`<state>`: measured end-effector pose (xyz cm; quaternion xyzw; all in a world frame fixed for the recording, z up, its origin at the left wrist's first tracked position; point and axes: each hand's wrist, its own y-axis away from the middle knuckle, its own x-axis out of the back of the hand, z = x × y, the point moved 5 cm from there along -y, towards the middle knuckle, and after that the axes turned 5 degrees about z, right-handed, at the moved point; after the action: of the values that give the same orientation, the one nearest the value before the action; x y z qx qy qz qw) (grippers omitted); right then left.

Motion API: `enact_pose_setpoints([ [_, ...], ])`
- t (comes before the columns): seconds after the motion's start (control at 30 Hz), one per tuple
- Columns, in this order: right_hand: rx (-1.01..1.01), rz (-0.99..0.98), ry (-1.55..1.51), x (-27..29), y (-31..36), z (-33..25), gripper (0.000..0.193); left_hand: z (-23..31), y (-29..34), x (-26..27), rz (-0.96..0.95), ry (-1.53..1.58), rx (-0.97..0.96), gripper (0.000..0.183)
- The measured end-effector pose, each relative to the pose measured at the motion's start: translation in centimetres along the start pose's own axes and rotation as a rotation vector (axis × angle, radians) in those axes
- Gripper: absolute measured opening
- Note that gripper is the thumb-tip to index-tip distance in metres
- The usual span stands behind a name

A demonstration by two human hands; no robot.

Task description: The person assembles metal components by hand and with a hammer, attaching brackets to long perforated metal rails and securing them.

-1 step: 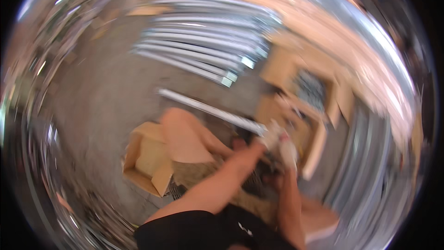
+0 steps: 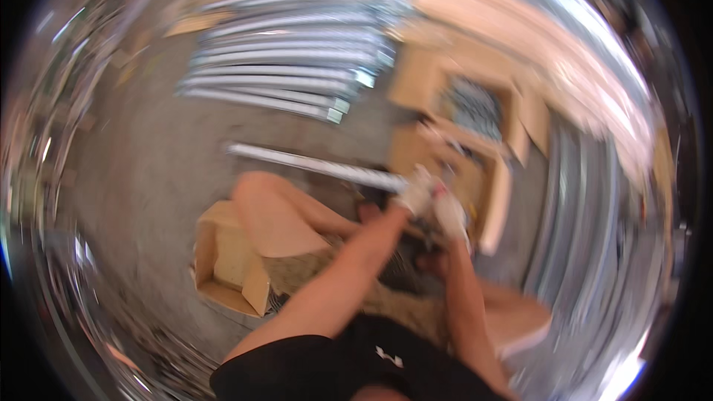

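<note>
A long silvery metal tube (image 2: 312,165) lies crosswise in front of my knees, its right end at my gloved left hand (image 2: 416,191). The fingers of that hand look closed round the tube's end. Right beside it is my right hand (image 2: 450,217), in a pale glove too, with its fingers curled. A small red spot shows between the two hands, but blur hides what the right hand grips. Just beyond them stands an open cardboard box (image 2: 496,204) with small items inside that I cannot make out.
A row of similar metal tubes (image 2: 275,56) lies on the floor ahead. Another open carton (image 2: 475,108) holds many dark grey metal pieces. By my left knee sits an open cardboard box (image 2: 230,260). Long grey bars (image 2: 572,208) lie at the right.
The whole view has shifted, so the tubes, boxes and hands appear farther left and mostly higher. My hands stay together at the tube's end.
</note>
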<state>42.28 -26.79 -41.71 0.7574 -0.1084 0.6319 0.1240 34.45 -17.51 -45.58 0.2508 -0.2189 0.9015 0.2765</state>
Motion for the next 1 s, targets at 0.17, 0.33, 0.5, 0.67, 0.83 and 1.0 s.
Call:
enact_pose_setpoints([
  [0.17,-0.141,0.057,-0.036,-5.3,-0.2,8.1,0.029,2.9,0.7,1.5,-0.228,0.08,0.111,0.038],
  [0.33,-1.018,0.212,-1.403,-9.5,6.8,12.6,0.038,1.1,0.3,1.0,-0.393,0.144,0.219,0.043],
  [0.5,-0.919,0.324,-1.385,-7.7,7.3,9.3,0.029,0.6,0.7,1.6,-0.436,0.233,0.312,0.044],
  [0.67,-0.785,0.283,-1.183,-6.7,4.8,10.3,0.023,1.6,0.5,1.1,-0.443,0.411,0.484,0.042],
  [0.83,-0.6,0.293,-0.733,-3.8,5.4,12.0,0.028,2.0,-0.2,1.3,-0.535,0.301,0.535,0.054],
  [1.0,-0.432,0.064,-0.187,-2.1,4.9,10.0,0.027,4.7,-1.3,1.1,-0.613,-0.236,0.054,0.079],
])
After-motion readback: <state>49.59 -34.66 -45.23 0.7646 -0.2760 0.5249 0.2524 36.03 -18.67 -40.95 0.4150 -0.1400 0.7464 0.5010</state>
